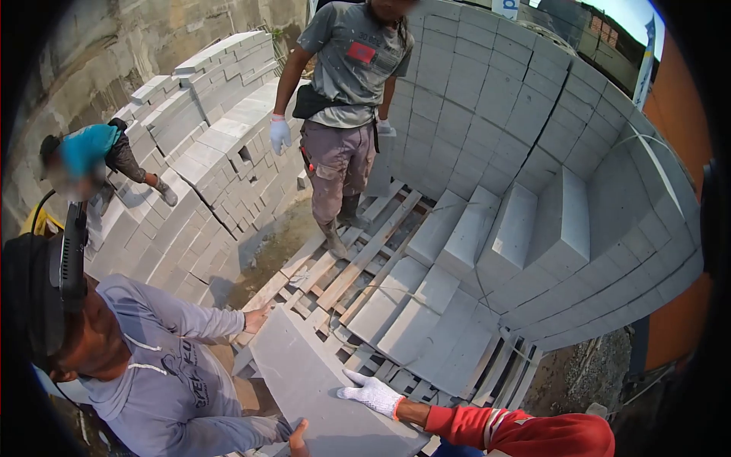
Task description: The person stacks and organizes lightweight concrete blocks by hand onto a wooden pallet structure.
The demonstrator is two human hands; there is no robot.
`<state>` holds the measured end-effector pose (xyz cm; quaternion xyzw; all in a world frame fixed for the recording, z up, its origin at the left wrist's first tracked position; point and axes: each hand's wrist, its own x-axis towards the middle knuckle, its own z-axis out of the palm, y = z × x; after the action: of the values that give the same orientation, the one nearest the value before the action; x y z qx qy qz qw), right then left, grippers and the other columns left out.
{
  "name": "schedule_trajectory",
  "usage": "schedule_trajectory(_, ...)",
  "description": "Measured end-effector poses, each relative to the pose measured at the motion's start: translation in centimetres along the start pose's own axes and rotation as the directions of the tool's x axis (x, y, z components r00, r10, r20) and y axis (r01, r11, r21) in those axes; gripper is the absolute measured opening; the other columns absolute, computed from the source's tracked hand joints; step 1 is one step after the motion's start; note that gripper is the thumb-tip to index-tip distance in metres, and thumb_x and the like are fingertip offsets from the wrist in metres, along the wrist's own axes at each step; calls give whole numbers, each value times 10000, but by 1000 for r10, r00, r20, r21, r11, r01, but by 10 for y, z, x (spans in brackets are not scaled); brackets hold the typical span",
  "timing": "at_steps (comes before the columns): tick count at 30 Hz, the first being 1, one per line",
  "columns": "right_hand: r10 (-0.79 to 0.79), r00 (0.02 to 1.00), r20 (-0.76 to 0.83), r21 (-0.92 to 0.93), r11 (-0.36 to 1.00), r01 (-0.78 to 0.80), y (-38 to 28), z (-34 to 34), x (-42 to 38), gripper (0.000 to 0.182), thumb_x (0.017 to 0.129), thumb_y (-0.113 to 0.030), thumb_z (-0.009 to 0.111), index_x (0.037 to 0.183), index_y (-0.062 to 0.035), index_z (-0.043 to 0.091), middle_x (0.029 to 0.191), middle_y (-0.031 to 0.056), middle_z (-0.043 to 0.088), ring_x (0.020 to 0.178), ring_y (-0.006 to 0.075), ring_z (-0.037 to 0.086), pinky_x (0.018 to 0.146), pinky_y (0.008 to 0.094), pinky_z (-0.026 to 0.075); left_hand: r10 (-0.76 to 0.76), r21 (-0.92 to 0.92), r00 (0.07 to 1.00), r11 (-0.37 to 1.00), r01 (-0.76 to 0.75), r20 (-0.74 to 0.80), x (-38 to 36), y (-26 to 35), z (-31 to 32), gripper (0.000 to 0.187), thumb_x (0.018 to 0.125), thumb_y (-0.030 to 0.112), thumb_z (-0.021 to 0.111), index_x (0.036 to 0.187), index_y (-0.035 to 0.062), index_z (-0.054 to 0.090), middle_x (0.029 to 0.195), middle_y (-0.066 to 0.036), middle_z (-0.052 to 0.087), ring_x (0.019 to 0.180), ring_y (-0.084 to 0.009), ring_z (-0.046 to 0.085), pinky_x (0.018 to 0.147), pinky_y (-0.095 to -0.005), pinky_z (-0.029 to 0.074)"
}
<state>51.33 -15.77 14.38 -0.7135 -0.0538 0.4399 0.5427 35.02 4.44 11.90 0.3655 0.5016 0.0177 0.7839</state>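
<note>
A large pale-grey lightweight concrete block point(312, 373) is tilted at the bottom centre. My right hand point(371, 393), in a white knitted glove below a red sleeve, grips it across its near right edge, with the fingers over the face. My left hand is out of view. A co-worker in a grey hoodie, at the lower left, holds the same block with bare hands: one hand point(257, 318) is at the far corner and the other hand point(299, 439) at the lower edge. The block's underside is hidden.
A slatted wooden pallet point(365, 263) bears several blocks point(438, 335) in front of me. High block stacks point(472, 91) curve up behind it and at the left point(221, 164). A person in a grey shirt point(354, 65) stands on the pallet; another in teal point(87, 148) bends over the left stack.
</note>
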Motion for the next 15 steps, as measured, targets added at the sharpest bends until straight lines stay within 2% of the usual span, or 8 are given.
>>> schedule_trajectory(1, -1, 1000, -1, 84, 996, 1, 10, 4, 4, 1032, 818, -677, 616, 1519, 3, 279, 1402, 248, 513, 1296, 323, 511, 1057, 330, 391, 1, -8, 1000, 1000, -1, -8, 0, 0, 0, 524, 902, 215, 618, 1345, -36, 492, 1223, -185, 601, 1050, -324, 623, 928, -407, 503)
schedule_trajectory(3, 28, 999, 17, 113, 993, -30, 33, 6, 17, 1029, 823, -668, 616, 1519, 9, 275, 1415, 249, 499, 1308, 320, 498, 1065, 327, 382, 4, -19, 1000, 1000, -5, -12, 3, 2, 2, 532, 904, 220, 616, 1352, -35, 484, 1239, -185, 592, 1061, -325, 617, 935, -410, 498)
schedule_trajectory(6, 62, 998, 30, 131, 989, -66, 32, 5, 20, 1039, 832, -653, 611, 1514, 44, 252, 1438, 261, 468, 1344, 316, 460, 1088, 322, 355, 13, -45, 1000, 999, -14, -26, 4, 7, 5, 544, 908, 228, 614, 1364, -34, 472, 1262, -186, 577, 1078, -325, 608, 946, -413, 491)
schedule_trajectory(9, 72, 994, 79, 194, 977, -87, 21, 9, 26, 1099, 834, -676, 583, 1519, 77, 169, 1499, 284, 368, 1388, 326, 400, 1118, 327, 317, 25, -63, 999, 998, -28, -48, 2, 17, 9, 556, 912, 236, 612, 1376, -33, 461, 1286, -187, 563, 1095, -326, 599, 957, -416, 485)
schedule_trajectory(12, 69, 986, 149, 133, 987, -89, -18, 15, 29, 1128, 824, -710, 569, 1522, 74, 153, 1515, 287, 337, 1403, 337, 373, 1129, 331, 303, 65, -91, 996, 993, -71, -61, -2, 29, 14, 569, 916, 243, 610, 1387, -31, 449, 1309, -188, 548, 1113, -327, 590, 968, -419, 478)
schedule_trajectory(15, -14, 990, 139, 78, 997, 4, -4, 43, 67, 1163, 807, -748, 563, 1519, 77, 159, 1514, 292, 335, 1409, 340, 364, 1132, 334, 301, 120, -120, 991, 985, -127, -63, -8, 42, 18, 581, 920, 251, 607, 1399, -30, 438, 1333, -189, 534, 1130, -328, 581, 979, -423, 471)
